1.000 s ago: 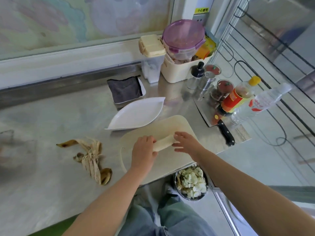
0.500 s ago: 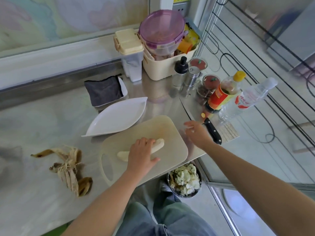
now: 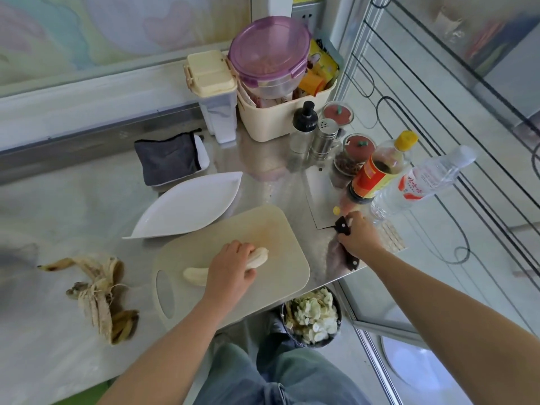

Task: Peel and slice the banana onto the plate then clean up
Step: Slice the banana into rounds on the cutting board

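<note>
The peeled banana [image 3: 194,276] lies on the beige cutting board [image 3: 280,247] near the counter's front edge. My left hand [image 3: 230,270] grips its middle, hiding that part. To the right, my right hand [image 3: 358,236] wraps around the black handle of the cleaver [image 3: 320,194], whose broad blade lies flat on the steel counter. A white leaf-shaped plate [image 3: 190,206] sits just behind the board with nothing on it. The banana peel [image 3: 99,293] lies on the counter at the left.
Behind the cleaver stand a sauce bottle [image 3: 377,171], a water bottle [image 3: 423,179], spice jars and shakers. A cream basket [image 3: 274,118] with containers and a grey cloth [image 3: 169,159] sit further back. A bin of scraps [image 3: 312,317] stands below the counter edge.
My right hand left the banana, moved right across the board and closed on the cleaver's handle. My left hand stayed on the banana, which now rests on the board.
</note>
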